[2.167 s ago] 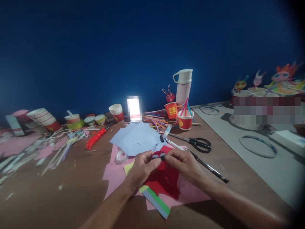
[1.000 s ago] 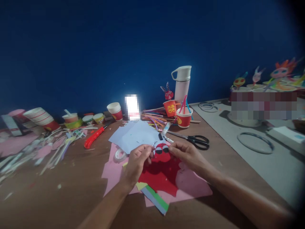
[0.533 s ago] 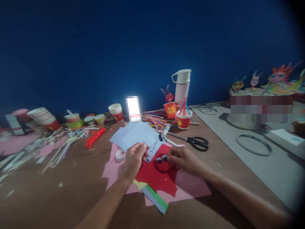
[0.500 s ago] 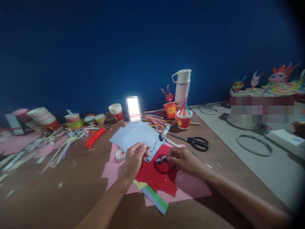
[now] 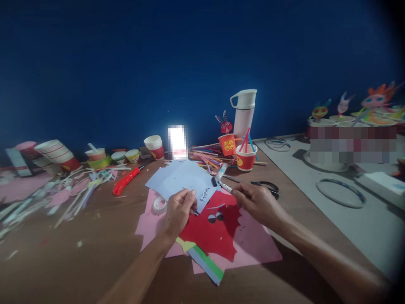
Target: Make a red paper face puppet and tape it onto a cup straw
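My left hand [image 5: 181,207] is closed in a pinch over the lower edge of the light-blue paper [image 5: 174,175]. A small dark bit shows below its fingertips, too small to name. My right hand [image 5: 257,200] has its fingers closed at the near end of a white marker pen [image 5: 224,186]. Between the hands, two black-and-white paper eyes [image 5: 215,217] lie on red paper [image 5: 209,236]. A leaf-like black drawing [image 5: 205,194] shows at the blue paper's right corner. Black-handled scissors [image 5: 268,186] lie partly hidden behind my right hand.
Pink sheets [image 5: 253,245] lie under the red paper, with a tape roll [image 5: 159,205] at their left. A red utility knife [image 5: 126,180] and paper scraps [image 5: 76,194] lie leftward. Paper cups [image 5: 246,158], straws [image 5: 205,156] and a white flask [image 5: 244,114] stand or lie at the back.
My right hand has left the paper eyes and moved up and right to the marker pen. The eyes stay on the red paper. My left hand has hardly moved.
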Demonstrator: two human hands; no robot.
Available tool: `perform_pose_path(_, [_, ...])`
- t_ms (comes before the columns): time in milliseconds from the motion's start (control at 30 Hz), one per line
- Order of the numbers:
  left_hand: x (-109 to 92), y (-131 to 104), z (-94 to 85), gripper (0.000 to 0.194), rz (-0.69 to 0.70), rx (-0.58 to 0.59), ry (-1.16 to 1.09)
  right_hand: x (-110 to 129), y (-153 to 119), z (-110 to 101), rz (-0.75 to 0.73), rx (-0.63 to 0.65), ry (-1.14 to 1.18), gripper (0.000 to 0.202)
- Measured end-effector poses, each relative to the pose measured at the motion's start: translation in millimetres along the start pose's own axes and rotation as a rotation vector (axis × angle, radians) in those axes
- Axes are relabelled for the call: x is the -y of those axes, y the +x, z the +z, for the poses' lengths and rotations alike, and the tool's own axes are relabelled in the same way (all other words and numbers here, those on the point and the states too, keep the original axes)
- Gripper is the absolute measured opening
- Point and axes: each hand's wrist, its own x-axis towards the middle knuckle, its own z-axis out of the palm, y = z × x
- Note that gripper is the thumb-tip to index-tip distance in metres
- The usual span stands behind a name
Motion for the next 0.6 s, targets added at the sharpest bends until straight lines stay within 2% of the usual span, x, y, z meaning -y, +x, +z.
perform_pose_path(133, [3,1,-2.4,0.043,0.021,-0.03,0.01,4,-2,-3,0.017,-0.114,0.034,0.038])
perform_pose_path(300, [5,5,-7.1,0.044,0.004,-0.093,-0.015,7,-4,-5,-0.007,-0.14,0.171,0.046])
perform_pose_path(433, [-1,10,-14.8,0.04,-0.001,-0.201,-0.027,10,-8,3,-0.087,-0.067,0.198,0.042])
perform_pose_path(600, [-3,19,-27.2,0.033,-0.003,-0.336,-0.02,15,-15,15,-0.217,0.091,0.076,0.04])
